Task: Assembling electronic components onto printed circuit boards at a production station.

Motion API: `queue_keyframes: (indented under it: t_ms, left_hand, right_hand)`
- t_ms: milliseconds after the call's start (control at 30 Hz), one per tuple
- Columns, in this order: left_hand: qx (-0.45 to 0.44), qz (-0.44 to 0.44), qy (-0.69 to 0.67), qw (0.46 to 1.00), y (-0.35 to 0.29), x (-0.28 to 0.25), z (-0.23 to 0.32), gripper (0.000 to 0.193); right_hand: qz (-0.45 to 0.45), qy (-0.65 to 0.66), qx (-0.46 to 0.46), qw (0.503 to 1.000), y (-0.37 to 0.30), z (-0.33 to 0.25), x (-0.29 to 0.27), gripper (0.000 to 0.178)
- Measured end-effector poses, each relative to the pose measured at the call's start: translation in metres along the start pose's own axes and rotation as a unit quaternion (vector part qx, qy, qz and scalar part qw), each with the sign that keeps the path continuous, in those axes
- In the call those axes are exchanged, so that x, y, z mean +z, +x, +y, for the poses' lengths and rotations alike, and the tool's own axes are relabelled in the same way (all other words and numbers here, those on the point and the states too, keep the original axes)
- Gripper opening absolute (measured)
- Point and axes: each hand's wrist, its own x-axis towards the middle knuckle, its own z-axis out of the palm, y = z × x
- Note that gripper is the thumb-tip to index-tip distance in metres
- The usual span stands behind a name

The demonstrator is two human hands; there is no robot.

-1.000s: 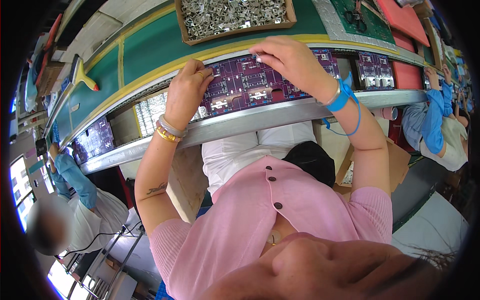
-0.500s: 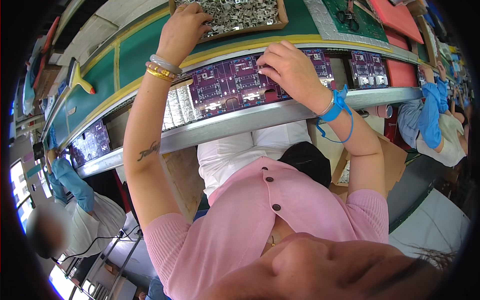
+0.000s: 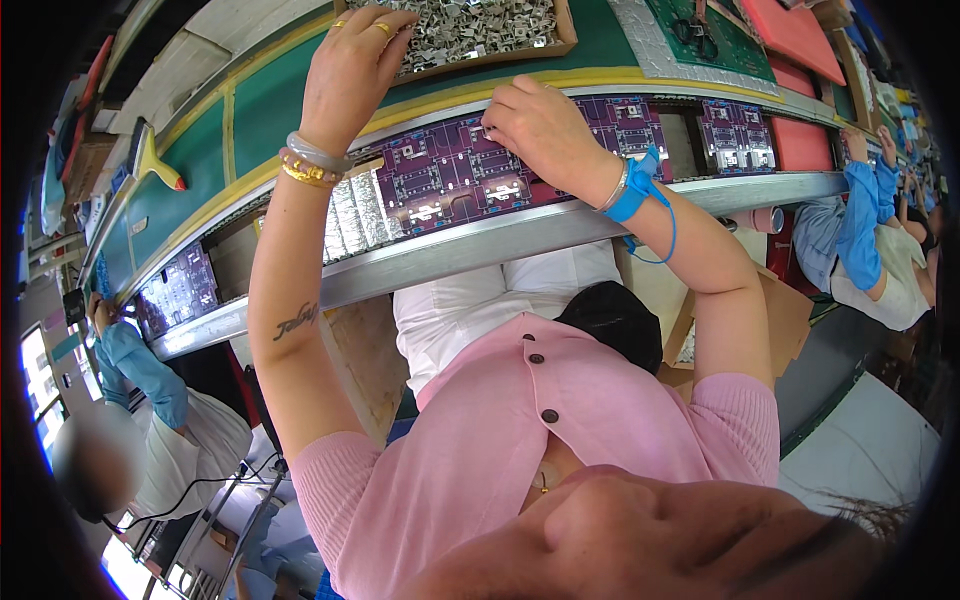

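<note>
The purple circuit board (image 3: 432, 165) lay beyond the metal rail (image 3: 450, 248), the right hand (image 3: 545, 135) shifted left over it; I saw the left hand (image 3: 345, 75) had moved to the box (image 3: 567, 25) of metal parts (image 3: 480, 28). Work seemingly spanned both. All fingers half-curled; any hold, I couldn't tell.

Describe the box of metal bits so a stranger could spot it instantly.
Find the green worktop beyond the purple circuit boards. At the picture's top edge, partly behind the left hand, an open cardboard box sits on it. Its heap of silvery metal pieces sets it apart from its neighbours.
</note>
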Motion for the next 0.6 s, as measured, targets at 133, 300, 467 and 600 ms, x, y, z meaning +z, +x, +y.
queue_keyframes:
  t_ms: [133, 300, 467, 600]
  left_hand:
    - [-0.028, 0.037, -0.037, 0.998, -0.008, -0.012, 0.014, 0.018]
    - [-0.157, -0.015, -0.158, 0.975, -0.045, -0.035, 0.035, 0.018]
    - [-0.264, -0.091, -0.237, 0.93, -0.082, -0.053, 0.058, 0.02]
    - [-0.305, -0.115, -0.254, 0.911, -0.107, -0.055, 0.071, 0.021]
  right_hand:
    - [0.0, -0.052, -0.031, 0.998, 0.002, -0.002, -0.004, 0.01]
    - [0.038, 0.026, -0.004, 0.999, 0.031, 0.009, -0.027, 0.015]
    - [0.122, 0.016, -0.03, 0.992, 0.077, 0.025, -0.033, 0.007]
    - [0.076, -0.04, -0.054, 0.995, 0.09, 0.035, -0.018, 0.009]
